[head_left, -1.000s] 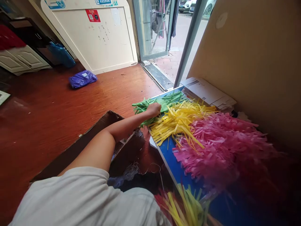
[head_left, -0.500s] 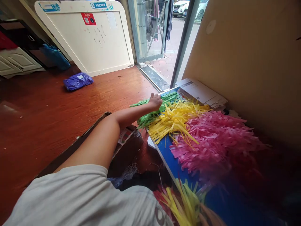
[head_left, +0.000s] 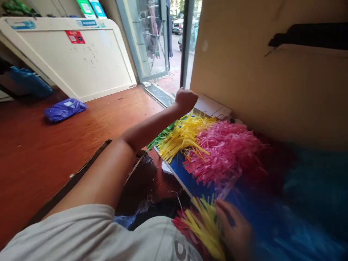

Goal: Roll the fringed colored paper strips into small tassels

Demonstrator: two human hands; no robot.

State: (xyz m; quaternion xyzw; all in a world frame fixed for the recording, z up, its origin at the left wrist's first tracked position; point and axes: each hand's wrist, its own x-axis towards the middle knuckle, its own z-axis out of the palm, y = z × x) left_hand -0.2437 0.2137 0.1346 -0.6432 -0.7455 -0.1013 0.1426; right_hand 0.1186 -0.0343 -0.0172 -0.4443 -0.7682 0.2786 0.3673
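Observation:
My left hand (head_left: 186,99) is raised on an outstretched arm above the far end of the blue table (head_left: 175,172). Its fingers are curled closed, and what they hold, if anything, is hidden. Beneath that forearm lie green paper strips (head_left: 161,138), mostly covered by a pile of yellow strips (head_left: 185,134). Close to my body, my right hand (head_left: 237,230) is closed around one side of a tassel of yellow and red strips (head_left: 202,226), somewhat blurred. The tassel fans out to the left of the fingers. A big heap of pink strips (head_left: 225,152) lies between my hands.
An open cardboard box (head_left: 141,172) stands on the floor left of the table. A flat white carton (head_left: 213,107) lies at the table's far end by the wall. A purple package (head_left: 65,109) is on the floor before a white board (head_left: 92,67). Beyond is an open glass door (head_left: 152,40).
My left hand has risen off the green strips, up and away toward the wall. My right hand shows more fully beside the yellow and red tassel. The view has swung right.

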